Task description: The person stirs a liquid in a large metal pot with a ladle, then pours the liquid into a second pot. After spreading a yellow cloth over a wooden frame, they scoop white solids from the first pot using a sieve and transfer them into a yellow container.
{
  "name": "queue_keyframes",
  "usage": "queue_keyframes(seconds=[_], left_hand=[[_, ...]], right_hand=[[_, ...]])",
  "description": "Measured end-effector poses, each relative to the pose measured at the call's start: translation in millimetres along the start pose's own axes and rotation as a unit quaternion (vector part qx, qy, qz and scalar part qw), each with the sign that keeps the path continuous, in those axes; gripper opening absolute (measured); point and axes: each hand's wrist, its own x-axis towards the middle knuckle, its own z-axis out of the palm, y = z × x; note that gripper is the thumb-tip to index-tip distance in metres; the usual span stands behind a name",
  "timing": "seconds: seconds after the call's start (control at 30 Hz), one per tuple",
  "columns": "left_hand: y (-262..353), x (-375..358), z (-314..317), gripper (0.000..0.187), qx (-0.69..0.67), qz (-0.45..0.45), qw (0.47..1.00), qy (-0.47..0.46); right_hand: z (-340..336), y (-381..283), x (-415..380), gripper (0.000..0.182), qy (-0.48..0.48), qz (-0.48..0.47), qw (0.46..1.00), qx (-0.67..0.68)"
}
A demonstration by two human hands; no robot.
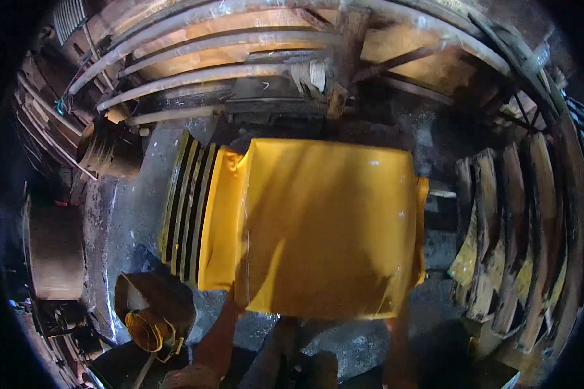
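Observation:
A large yellow panel (328,227) with bent-up edges and side flanges fills the middle of the head view, held up in front of my body. At its lower left edge is my left hand (232,305), gripping it, with the fingers hidden by the panel. My right hand (394,323) holds the lower right edge, its fingers also out of sight behind the metal.
Yellow-edged slats (187,207) lie left of the panel. A rusty bucket-like container (152,305) stands at lower left, with a drum (110,149) farther back. Curved metal ribs (509,233) stand at the right. Long pipes (194,78) run across the back.

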Motion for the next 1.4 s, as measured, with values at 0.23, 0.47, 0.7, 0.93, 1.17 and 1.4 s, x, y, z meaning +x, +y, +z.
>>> queue_keyframes(seconds=[0.23,0.47,0.7,0.93,1.17,1.4], left_hand=[[34.6,-83.5,-19.0,0.060,0.116,-0.032,0.985,0.123],[102.2,-137.4,-32.9,0.042,0.346,0.043,0.932,0.103],[31.6,-64.2,-138.7,0.049,0.441,0.146,0.885,0.003],[-80.9,-74.5,31.4,0.050,0.304,0.040,0.948,-0.087],[-112.0,-43.0,25.0,0.042,0.225,0.059,0.972,-0.034],[-85.2,-86.6,54.6,0.042,0.218,0.036,0.975,-0.022]], right_hand=[[-94.0,72.1,-44.3,0.021,0.015,0.063,0.988,0.137],[-106.7,-94.5,-83.3,0.022,0.084,0.061,0.949,0.297],[-29.4,-19.3,-80.1,0.035,0.134,0.115,0.938,0.298],[92.9,47.7,-53.3,0.052,0.025,-0.007,0.990,0.135],[119.6,3.8,-50.5,0.053,0.031,0.139,0.927,0.347],[78.9,-30.8,-92.8,0.059,-0.045,0.261,0.956,0.126]])
